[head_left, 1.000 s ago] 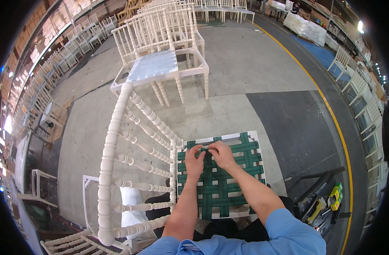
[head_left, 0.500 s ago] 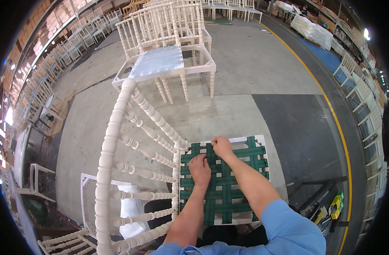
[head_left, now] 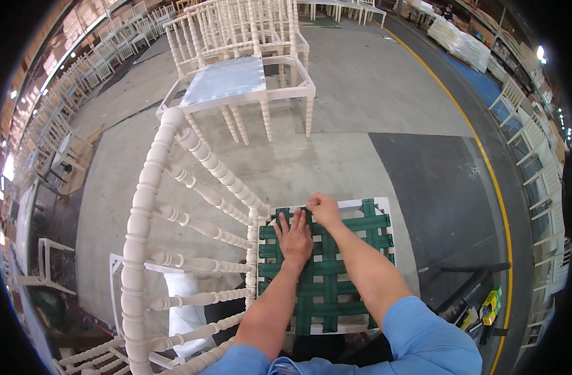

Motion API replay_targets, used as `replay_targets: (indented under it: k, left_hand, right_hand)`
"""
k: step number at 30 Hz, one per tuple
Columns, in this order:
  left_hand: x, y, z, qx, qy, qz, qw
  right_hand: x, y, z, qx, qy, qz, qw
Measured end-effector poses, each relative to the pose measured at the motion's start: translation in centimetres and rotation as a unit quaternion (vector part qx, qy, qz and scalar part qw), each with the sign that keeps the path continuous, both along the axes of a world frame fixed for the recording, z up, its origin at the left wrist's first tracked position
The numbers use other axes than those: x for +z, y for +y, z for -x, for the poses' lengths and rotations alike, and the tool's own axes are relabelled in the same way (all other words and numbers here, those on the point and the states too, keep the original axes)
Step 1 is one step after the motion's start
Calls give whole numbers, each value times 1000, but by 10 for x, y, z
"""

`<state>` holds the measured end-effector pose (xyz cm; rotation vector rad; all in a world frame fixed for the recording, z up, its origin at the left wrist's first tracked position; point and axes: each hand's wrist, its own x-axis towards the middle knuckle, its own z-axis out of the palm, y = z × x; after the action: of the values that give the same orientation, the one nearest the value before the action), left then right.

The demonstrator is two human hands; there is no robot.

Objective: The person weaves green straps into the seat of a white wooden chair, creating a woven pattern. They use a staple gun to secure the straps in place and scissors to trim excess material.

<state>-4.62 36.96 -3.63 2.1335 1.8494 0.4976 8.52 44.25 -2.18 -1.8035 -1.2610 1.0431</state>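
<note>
At my far left, a row of white chairs [head_left: 55, 134] runs along the floor; nearer me stands a white frame [head_left: 45, 269]; next rises the spindled back [head_left: 138, 240] of the chair I lean over, and beyond it a chair with a pale seat panel [head_left: 226, 80]; my left hand [head_left: 295, 242] lies flat, fingers spread and gripping nothing, on the green webbing [head_left: 330, 267], which is woven across the white seat frame [head_left: 384, 205] in front of me; my right hand [head_left: 324, 209] curls at the frame's far edge, fingertips hidden, so I cannot tell whether it pinches a strap; farther right sit a yellow-and-green box [head_left: 491, 306] and a yellow floor line [head_left: 493, 181].
</note>
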Motion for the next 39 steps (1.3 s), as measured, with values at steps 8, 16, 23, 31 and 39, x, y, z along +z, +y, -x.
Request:
replay_targets:
  k: [8,16,23,31,39]
  left_hand:
    - [7,-2,-2,11,7,84,996]
    - [16,-4,-10,18,36,104,994]
    - [29,-4,-10,10,30,73,997]
    - [34,0,-6,-26,73,153,985]
    - [28,-2,-2,-23,70,104,992]
  right_hand:
    - [43,-203,-220,-275,92,-34,956]
    - [83,-568,-363,-533,-418,285,678]
    - [46,-631,-385,-567,-285,230,738]
    - [39,-621,-395,-526,-176,178,813]
    - [64,-578,-395,-570,-55,132,809]
